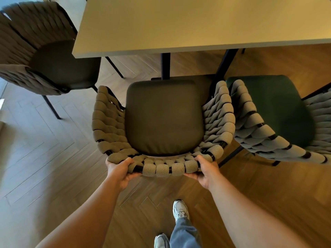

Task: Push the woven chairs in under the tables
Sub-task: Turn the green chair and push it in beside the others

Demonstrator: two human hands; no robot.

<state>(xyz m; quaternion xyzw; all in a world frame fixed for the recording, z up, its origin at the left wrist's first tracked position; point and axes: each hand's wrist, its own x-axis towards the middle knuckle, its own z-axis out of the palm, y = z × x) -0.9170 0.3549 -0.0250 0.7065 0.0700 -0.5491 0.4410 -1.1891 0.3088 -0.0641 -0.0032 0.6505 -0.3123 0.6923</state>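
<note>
A woven chair (161, 119) with a dark olive seat cushion and thick beige rope back stands directly below me, facing the pale table (197, 24). Its seat front lies just short of the table's near edge. My left hand (120, 170) grips the left end of the curved backrest. My right hand (206, 170) grips the right end of the same rim. A second woven chair (268, 122) with a dark green seat stands close on the right, almost touching the first. A third woven chair (44, 56) stands at the table's left corner, angled outward.
Black table legs (165, 66) drop just beyond the middle chair's seat. The floor (44, 158) is herringbone wood. My feet in white sneakers (180, 210) and jeans stand behind the chair.
</note>
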